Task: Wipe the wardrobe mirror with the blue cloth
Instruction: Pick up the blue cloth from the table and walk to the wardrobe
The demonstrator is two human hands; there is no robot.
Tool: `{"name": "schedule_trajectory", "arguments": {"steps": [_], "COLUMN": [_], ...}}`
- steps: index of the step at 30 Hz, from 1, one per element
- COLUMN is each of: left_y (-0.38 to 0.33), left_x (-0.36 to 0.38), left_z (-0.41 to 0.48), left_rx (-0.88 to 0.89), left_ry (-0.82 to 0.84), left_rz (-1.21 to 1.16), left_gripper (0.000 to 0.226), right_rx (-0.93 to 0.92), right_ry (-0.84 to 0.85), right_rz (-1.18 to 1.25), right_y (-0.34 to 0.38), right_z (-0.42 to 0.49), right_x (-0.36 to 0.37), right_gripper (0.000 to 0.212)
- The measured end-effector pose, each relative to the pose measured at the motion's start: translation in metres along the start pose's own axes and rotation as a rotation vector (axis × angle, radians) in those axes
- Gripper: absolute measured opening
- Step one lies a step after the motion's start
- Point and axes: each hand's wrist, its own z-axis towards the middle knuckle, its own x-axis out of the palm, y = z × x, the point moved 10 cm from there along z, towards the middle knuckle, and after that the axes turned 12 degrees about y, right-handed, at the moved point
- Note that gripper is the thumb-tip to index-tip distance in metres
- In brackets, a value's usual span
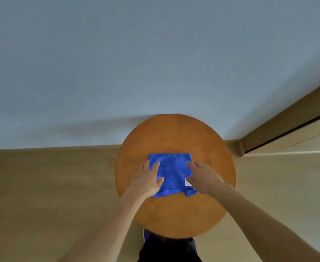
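Blue cloth (pixel 172 173) lies folded flat in the middle of the round table (pixel 176 133), a white tag (pixel 188 183) at its right edge. Left hand (pixel 149 179) and right hand (pixel 204 177) rest on either side, fingers straight and spread, pinching nothing.

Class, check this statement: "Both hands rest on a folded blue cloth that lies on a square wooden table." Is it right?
Not quite. The head view shows that the wooden table is round, not square. The rest stands: the left hand and the right hand both rest on the folded blue cloth, which lies on that table.
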Motion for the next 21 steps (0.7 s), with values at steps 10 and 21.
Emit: {"name": "schedule_trajectory", "arguments": {"steps": [10, 21], "left_y": [0.05, 0.051], "left_x": [0.07, 0.089], "left_z": [0.096, 0.152], "left_rx": [-0.201, -0.261], "left_ry": [0.097, 0.003], "left_rz": [-0.132, -0.154], "left_gripper": [0.072, 0.085], "right_rx": [0.084, 0.222], "right_ry": [0.11, 0.007], "right_rz": [0.12, 0.324], "right_y": [-0.046, -0.069], "right_z": [0.104, 0.156], "right_x": [0.052, 0.076], "right_gripper": [0.064, 0.072]}}
